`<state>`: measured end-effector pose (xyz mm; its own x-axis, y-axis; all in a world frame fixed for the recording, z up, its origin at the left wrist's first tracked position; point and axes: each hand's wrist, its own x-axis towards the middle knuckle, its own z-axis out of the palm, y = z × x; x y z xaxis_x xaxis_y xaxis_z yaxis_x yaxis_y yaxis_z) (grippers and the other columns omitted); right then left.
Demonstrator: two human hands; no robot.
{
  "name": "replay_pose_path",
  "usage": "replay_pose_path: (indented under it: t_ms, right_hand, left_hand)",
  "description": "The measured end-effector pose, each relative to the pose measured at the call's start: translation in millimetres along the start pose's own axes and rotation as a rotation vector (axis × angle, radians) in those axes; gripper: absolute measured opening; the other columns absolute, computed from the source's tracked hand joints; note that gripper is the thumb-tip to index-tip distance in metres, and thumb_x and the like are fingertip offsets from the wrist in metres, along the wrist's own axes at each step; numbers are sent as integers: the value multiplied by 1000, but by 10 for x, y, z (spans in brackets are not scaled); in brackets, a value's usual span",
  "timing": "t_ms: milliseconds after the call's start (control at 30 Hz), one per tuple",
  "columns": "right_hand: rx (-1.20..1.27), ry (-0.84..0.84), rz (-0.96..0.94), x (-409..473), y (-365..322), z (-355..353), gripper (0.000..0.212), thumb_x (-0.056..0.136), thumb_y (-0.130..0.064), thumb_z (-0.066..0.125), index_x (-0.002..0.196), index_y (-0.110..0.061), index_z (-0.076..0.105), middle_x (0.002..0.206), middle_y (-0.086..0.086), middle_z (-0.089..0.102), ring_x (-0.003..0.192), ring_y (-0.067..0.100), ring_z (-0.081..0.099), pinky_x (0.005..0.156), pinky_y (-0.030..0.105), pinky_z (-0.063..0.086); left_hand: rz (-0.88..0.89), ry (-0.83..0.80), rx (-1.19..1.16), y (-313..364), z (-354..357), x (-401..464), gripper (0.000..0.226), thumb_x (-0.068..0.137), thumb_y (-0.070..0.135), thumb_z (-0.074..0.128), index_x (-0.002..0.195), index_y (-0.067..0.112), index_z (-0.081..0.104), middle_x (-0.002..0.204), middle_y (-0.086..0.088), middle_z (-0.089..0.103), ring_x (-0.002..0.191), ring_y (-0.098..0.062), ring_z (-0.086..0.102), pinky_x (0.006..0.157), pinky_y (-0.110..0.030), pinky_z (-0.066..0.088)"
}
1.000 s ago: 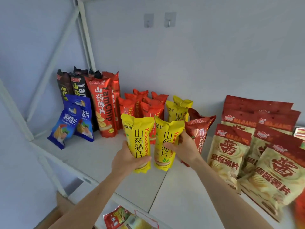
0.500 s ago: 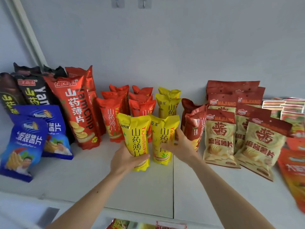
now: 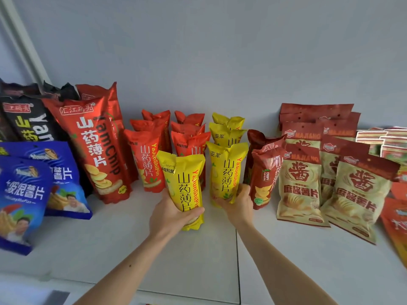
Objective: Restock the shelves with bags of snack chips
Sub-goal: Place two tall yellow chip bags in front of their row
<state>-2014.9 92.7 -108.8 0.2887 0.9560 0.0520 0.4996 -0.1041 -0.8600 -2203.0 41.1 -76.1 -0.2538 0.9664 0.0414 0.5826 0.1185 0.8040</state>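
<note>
My left hand (image 3: 170, 215) grips the lower part of a yellow yam-chip bag (image 3: 184, 183), held upright in front of the orange bags. My right hand (image 3: 239, 202) holds a second yellow bag (image 3: 226, 170) at its base; that bag stands at the front of the yellow row (image 3: 228, 133), close against the bag behind it. Whether the left bag touches the white shelf (image 3: 198, 260) I cannot tell.
Small orange bags (image 3: 145, 159) stand left of the yellow row, then tall red (image 3: 97, 148), black (image 3: 26, 119) and blue bags (image 3: 22, 199). Dark red bags (image 3: 265, 172) and beige MAJIANG bags (image 3: 301, 179) fill the right. The wall is close behind.
The view has drawn closer to the shelf. My right hand has pushed its yellow bag back against the yellow row; my left hand's bag stays nearer the front.
</note>
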Motion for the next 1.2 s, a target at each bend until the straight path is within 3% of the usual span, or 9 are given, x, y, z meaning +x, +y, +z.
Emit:
replay_pose_path:
  t_ms: [167, 267, 367, 600, 767, 833, 933, 1100, 1200]
  right_hand:
    - [-49, 83, 20, 75, -22, 190, 62, 79, -28, 79, 126, -5, 47, 127, 16, 53, 118, 36, 52, 84, 41, 45]
    - [-119, 148, 36, 71, -45, 284, 65, 84, -31, 74, 137, -8, 44, 135, 16, 44, 127, 35, 42, 91, 42, 44]
    - [-128, 193, 32, 89, -68, 357, 73, 85, -31, 73, 144, -7, 37, 134, 18, 46, 127, 38, 42, 93, 44, 43]
    - [21, 181, 82, 258, -76, 406, 53, 87, -25, 71, 126, -4, 41, 128, 20, 50, 116, 42, 53, 83, 43, 44]
    - [48, 150, 97, 237, -89, 321, 55, 88, -28, 71, 127, -2, 44, 130, 22, 50, 119, 42, 50, 87, 44, 42]
    - [102, 139, 69, 133, -72, 248, 53, 89, -27, 71, 128, -1, 46, 130, 21, 50, 117, 40, 51, 90, 41, 41]
    - [202, 80, 29, -98, 9, 94, 40, 94, -31, 62, 124, -7, 51, 125, 10, 58, 97, 25, 61, 85, 37, 49]
    - [270, -3, -40, -419, 126, -223, 22, 99, -36, 51, 112, -21, 60, 104, -6, 67, 96, 10, 64, 75, 21, 49]
    - [238, -53, -113, -478, 193, -366, 17, 99, -31, 53, 113, -26, 60, 105, -14, 66, 98, -2, 61, 74, 10, 45]
  left_hand:
    - [-5, 9, -15, -33, 19, 52, 100, 38, 76, 75, 123, 30, 48, 106, 13, 70, 100, -17, 68, 86, -43, 56]
    - [-3, 4, -15, -50, 31, 66, 100, 39, 76, 75, 123, 31, 48, 106, 14, 70, 100, -16, 68, 87, -43, 56]
    - [-3, -1, -11, -58, 42, 81, 100, 39, 78, 75, 123, 31, 48, 107, 14, 70, 100, -16, 68, 87, -43, 56]
    - [-4, 6, -21, -66, 70, 88, 98, 39, 76, 77, 122, 33, 47, 105, 16, 70, 100, -16, 68, 87, -43, 55]
    - [-6, -7, -42, -37, 118, 78, 97, 38, 75, 75, 120, 32, 47, 105, 15, 70, 100, -17, 67, 87, -43, 55]
    - [-1, -7, -35, 21, 165, 62, 95, 39, 74, 75, 118, 30, 46, 101, 16, 68, 98, -18, 67, 85, -41, 55]
    - [7, -3, -25, 141, 280, 36, 93, 42, 69, 76, 118, 28, 44, 101, 13, 67, 100, -22, 67, 83, -36, 52]
    - [33, 21, -10, 314, 559, 95, 107, 44, 70, 81, 130, 24, 36, 120, 2, 67, 109, -28, 65, 88, -41, 53]
    - [48, -23, -30, 390, 689, 171, 112, 44, 68, 84, 133, 22, 32, 125, -1, 64, 114, -30, 63, 92, -45, 52]
